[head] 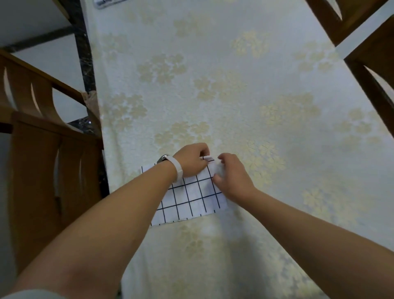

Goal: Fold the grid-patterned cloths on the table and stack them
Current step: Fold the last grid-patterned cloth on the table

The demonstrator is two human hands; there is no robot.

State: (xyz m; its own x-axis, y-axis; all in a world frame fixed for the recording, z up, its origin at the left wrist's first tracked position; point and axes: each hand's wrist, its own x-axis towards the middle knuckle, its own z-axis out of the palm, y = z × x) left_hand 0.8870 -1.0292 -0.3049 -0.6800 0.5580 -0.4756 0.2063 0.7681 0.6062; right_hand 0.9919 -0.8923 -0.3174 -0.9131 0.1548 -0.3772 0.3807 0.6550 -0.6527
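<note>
A white cloth with a dark grid pattern (189,198) lies folded flat on the table (213,85), near its left edge. My left hand (193,160) rests on the cloth's far edge and pinches the far right corner. My right hand (232,177) sits on the cloth's right side, its fingers closed on the same corner, where the fabric is bunched up. My left forearm covers part of the cloth's left side. I see only this one grid cloth.
The table wears a pale cloth with yellow flower prints. Wooden chairs stand at the left (49,149) and at the upper right (371,64). A white label or card (106,2) pokes in at the table's far end.
</note>
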